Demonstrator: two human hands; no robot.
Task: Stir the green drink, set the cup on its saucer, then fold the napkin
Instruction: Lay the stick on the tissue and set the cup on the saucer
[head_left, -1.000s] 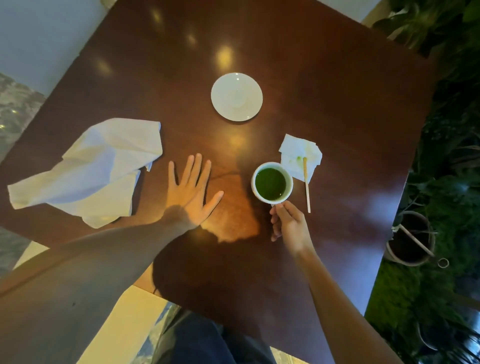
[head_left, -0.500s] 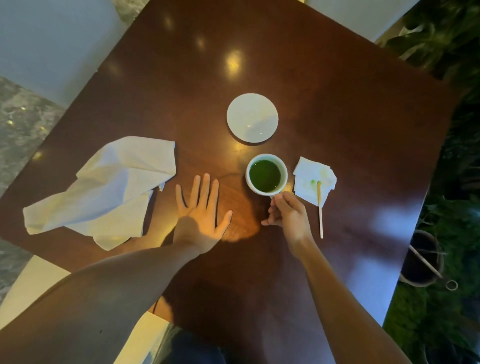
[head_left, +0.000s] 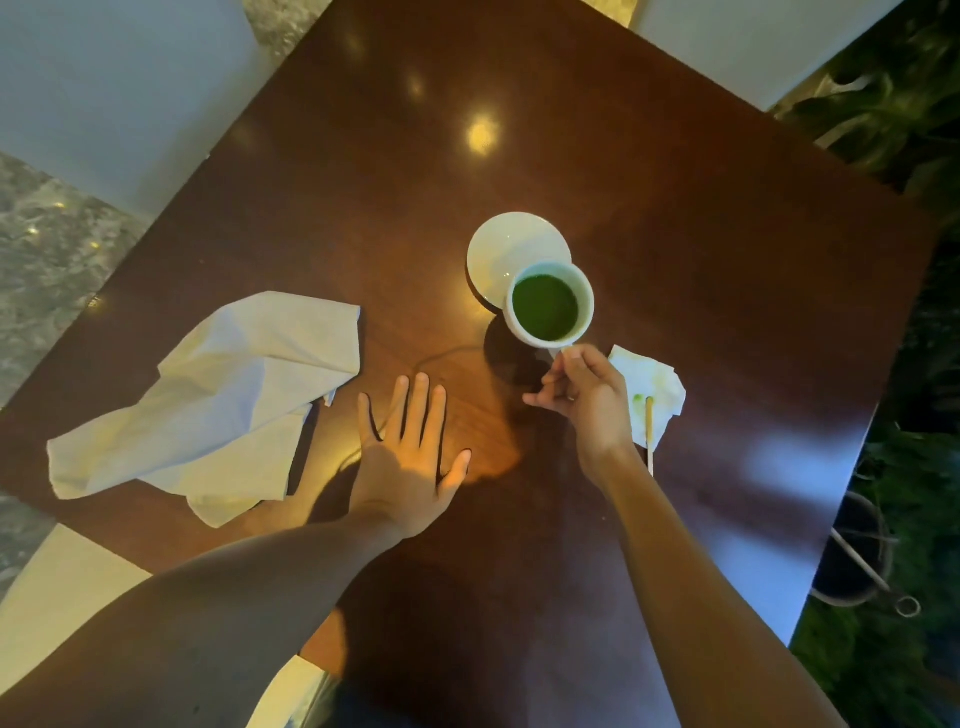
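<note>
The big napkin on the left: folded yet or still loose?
Still loose. The big napkin lies crumpled and spread on the table, with uneven creases and no neat edges; the left hand rests flat beside it.

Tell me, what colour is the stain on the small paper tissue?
Green, on the small tissue beside the stirring stick, seen in the head view.

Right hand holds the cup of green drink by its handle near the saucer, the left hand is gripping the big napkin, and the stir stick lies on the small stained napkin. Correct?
Not quite. In the head view the left hand lies flat and open on the table, beside the big napkin, not gripping it. The rest is right.
</note>
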